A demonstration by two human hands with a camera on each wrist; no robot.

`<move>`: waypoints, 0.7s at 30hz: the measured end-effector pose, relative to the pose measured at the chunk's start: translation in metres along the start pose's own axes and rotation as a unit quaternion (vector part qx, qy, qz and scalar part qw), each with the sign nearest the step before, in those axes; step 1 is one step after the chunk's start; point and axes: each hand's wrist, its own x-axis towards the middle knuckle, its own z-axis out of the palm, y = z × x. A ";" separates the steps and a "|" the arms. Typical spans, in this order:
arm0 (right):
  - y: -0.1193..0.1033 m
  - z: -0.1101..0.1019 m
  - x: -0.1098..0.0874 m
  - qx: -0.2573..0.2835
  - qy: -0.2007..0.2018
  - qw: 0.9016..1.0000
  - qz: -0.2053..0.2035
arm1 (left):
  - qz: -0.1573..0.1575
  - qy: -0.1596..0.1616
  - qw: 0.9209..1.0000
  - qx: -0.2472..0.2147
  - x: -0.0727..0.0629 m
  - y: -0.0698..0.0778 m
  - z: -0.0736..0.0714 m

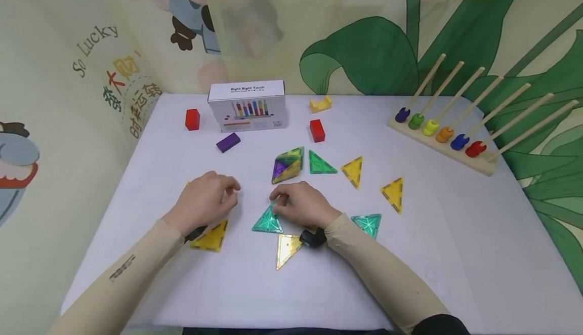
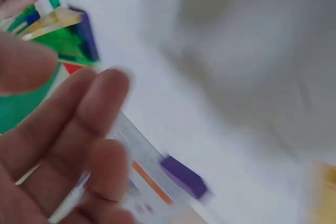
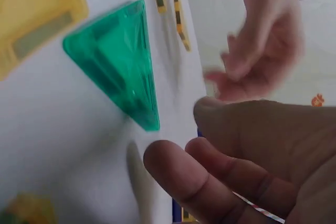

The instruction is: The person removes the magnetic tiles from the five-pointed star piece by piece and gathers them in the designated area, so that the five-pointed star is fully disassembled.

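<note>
In the head view my left hand (image 1: 205, 201) hovers over the table, fingers loosely bent, near a large yellow triangular tile (image 1: 213, 238). The left wrist view shows nothing between that hand's fingers (image 2: 107, 100). My right hand (image 1: 302, 204) is beside a teal triangular tile (image 1: 267, 221), its fingertips overlapping the tile's edge in the head view. In the right wrist view the teal tile (image 3: 118, 66) lies apart from the thumb and fingers, which hold nothing. Beyond both hands stands a small assembled shape of purple, green and yellow tiles (image 1: 288, 165).
Loose tiles lie around: green (image 1: 321, 163), yellow (image 1: 353, 172), yellow (image 1: 392, 194), teal (image 1: 368, 224), pale yellow (image 1: 287, 249). Farther back are red blocks (image 1: 317, 130), a purple block (image 1: 228, 142), a yellow curved piece (image 1: 321, 104), a box (image 1: 248, 106) and a pegged bead stand (image 1: 442, 145).
</note>
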 end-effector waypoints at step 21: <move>0.019 -0.025 -0.005 0.003 0.126 0.983 0.136 | 0.069 -0.026 0.995 -0.070 0.086 0.039 0.017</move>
